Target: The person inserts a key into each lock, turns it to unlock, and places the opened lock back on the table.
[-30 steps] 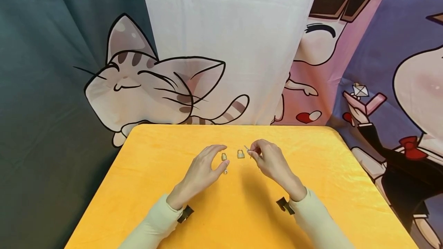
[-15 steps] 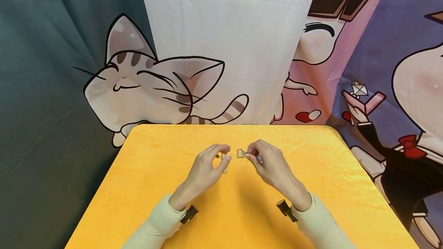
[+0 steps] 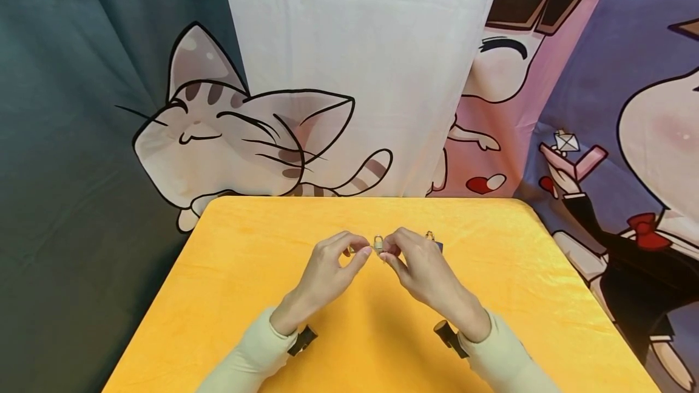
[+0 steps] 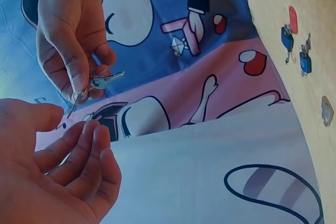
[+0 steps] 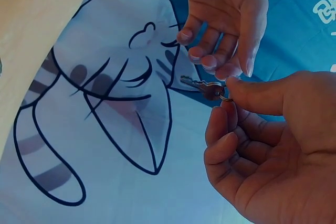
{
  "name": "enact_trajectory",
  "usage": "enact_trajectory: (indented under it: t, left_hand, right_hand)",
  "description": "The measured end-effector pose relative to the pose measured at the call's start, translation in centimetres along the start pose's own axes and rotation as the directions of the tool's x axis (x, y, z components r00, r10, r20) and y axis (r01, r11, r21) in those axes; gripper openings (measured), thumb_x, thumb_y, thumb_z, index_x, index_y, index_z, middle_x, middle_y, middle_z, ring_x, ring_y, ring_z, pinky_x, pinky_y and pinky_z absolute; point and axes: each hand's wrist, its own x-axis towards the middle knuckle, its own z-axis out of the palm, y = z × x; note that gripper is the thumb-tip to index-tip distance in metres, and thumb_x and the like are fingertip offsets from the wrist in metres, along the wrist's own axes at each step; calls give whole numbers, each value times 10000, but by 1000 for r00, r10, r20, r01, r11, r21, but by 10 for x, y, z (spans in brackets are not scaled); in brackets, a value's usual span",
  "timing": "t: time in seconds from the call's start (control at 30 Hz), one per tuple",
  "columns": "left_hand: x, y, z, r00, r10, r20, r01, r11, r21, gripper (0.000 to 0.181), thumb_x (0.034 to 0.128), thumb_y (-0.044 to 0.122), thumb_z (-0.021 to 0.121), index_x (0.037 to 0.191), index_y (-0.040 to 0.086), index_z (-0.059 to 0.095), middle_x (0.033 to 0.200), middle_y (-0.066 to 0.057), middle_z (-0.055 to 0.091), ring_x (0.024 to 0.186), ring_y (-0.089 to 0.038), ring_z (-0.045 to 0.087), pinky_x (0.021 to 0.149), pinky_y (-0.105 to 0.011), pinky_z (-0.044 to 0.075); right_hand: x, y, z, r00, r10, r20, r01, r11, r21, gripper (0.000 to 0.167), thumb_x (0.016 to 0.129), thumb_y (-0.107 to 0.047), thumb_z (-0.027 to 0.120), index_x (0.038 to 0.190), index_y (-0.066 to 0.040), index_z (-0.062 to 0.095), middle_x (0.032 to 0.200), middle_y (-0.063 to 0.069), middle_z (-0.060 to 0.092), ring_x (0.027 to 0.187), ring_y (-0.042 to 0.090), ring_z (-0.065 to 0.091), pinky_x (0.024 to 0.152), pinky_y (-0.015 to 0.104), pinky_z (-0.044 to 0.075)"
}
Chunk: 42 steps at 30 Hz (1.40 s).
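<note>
Between thumb and forefinger, my right hand pinches a small ring with silver keys; one key points out past the fingertips in the right wrist view. My left hand faces it, fingers loosely bent, thumb apart from the fingertips in the left wrist view; nothing is seen held in it. In the head view a brass padlock lies between the two hands. Another brass piece shows partly behind the left fingers.
Beyond the right hand lies a blue padlock. The left wrist view shows two blue padlocks, one and another, with keys, beside a red piece. A yellow cloth covers the table; printed curtains hang behind it.
My right hand has moved left with the keys, uncovering the blue padlock. The left hand has shifted slightly right, its thumb and fingertips closer together. The hands are now nearer each other.
</note>
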Motion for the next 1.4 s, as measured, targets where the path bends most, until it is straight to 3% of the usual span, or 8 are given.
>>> enact_trajectory:
  t: [0.2, 0.57, 0.87, 1.07, 1.4]
  left_hand:
    - [0, 0, 2, 1000, 0, 4, 0, 1000, -22, 120, 975, 194, 620, 945, 109, 700, 834, 39, 679, 755, -55, 588, 677, -307, 549]
    - [0, 0, 2, 1000, 20, 9, -20, 999, -33, 104, 976, 166, 616, 923, 123, 695, 786, 51, 653, 707, -33, 540, 651, -194, 473]
    - [0, 3, 1, 1000, 23, -3, -23, 999, -46, 109, 975, 160, 617, 919, 106, 692, 776, 55, 642, 699, -36, 530, 657, -201, 472]
    - [0, 5, 1, 1000, 17, -12, -18, 998, -58, 106, 971, 165, 625, 913, 107, 692, 784, 44, 653, 707, -43, 532, 652, -201, 472]
    - [-1, 3, 1, 1000, 1, -29, -4, 997, -76, 114, 977, 173, 617, 914, 124, 697, 799, 41, 673, 704, -50, 539, 635, -205, 477]
  right_hand:
    - [-1, -2, 1, 1000, -2, 9, 2, 1000, 4, 146, 835, -110, 762, 880, -110, 623, 789, -47, 596, 698, 41, 542, 629, 180, 502]
    - [-2, -3, 3, 1000, 10, 14, -10, 1000, -7, 160, 832, -144, 779, 877, -133, 626, 782, -62, 591, 698, 45, 557, 625, 182, 493]
    - [-4, -3, 6, 1000, 17, -4, -17, 1000, 18, 228, 820, -182, 806, 972, -125, 646, 825, -45, 581, 729, 53, 513, 621, 183, 462]
    - [-5, -3, 9, 1000, 26, 13, -26, 999, 26, 208, 821, -207, 807, 963, -142, 669, 885, -49, 633, 789, 80, 592, 691, 231, 518]
    - [-8, -2, 12, 999, 30, 13, -31, 998, 59, 84, 882, -195, 741, 945, -152, 706, 883, -67, 690, 749, 40, 588, 617, 182, 454]
